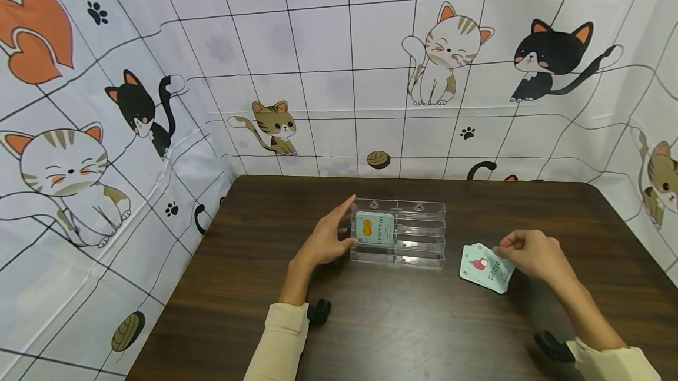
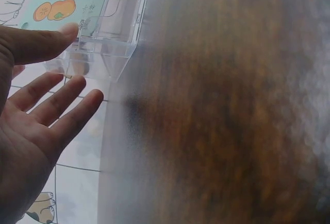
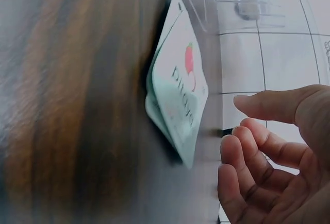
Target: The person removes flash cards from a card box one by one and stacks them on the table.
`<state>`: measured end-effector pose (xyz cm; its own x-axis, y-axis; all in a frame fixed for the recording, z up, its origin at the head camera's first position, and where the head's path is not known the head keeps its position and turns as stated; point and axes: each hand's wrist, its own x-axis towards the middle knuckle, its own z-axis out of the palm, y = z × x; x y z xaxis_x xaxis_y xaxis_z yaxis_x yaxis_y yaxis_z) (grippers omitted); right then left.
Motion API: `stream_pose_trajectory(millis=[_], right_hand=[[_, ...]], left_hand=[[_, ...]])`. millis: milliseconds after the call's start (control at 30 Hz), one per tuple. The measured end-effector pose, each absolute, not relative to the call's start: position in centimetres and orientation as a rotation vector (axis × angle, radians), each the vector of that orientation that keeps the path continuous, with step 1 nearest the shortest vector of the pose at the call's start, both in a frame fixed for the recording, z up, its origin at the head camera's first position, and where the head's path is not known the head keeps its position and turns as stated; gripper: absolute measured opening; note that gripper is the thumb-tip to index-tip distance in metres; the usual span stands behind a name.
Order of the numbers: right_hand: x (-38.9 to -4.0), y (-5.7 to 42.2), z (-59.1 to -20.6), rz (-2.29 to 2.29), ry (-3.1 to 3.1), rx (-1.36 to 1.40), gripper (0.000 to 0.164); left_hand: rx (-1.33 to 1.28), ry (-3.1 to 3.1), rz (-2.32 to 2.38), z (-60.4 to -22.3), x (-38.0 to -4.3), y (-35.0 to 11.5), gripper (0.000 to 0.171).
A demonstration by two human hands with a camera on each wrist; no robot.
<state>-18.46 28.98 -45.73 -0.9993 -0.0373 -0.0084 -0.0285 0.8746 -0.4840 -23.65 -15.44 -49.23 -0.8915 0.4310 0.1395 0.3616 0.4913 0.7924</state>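
A clear plastic card rack (image 1: pixel 418 231) with stepped slots in two columns stands on the table. In its left column sits a pale green persimmon card (image 1: pixel 375 228), also seen in the left wrist view. My left hand (image 1: pixel 326 238) is at the rack's left side, fingers extended and spread, the thumb tip overlapping the card's corner in the left wrist view. To the right of the rack lies a small loose pile of cards (image 1: pixel 484 268), with a pitaya card on top. My right hand (image 1: pixel 535 254) hovers by the pile's upper right corner, fingers loosely bent, nothing between thumb and fingertips in the right wrist view.
The dark wooden table (image 1: pixel 386 322) has its back edge a short way behind the rack. A white cloth (image 1: pixel 318 33) printed with cats and grid lines hangs behind and along both sides. Black wrist bands (image 1: pixel 319 312) show at both cuffs.
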Motion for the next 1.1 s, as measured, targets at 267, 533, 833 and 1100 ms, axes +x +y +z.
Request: stream_pose_trajectory(millis=[267,533,833,1100], right_hand=[[-19.0,27.6,-44.8,-0.828,3.015,-0.102,0.025],[-19.3,25.9,-43.5,-0.88,2.985,-0.124,0.028],[-19.6,22.8,-42.2,-0.967,2.974,-0.217,0.025],[-19.8,20.3,-41.5,-1.045,2.968,-0.277,0.016]], left_hand=[[0.699,2.647,1.372,-49.1,-23.7,-15.4,0.104],[0.716,2.647,1.369,-49.1,-23.8,-15.4,0.103],[0.711,2.637,1.372,-49.0,-23.8,-15.4,0.103],[0.688,2.641,1.362,-49.0,-23.6,-15.5,0.104]])
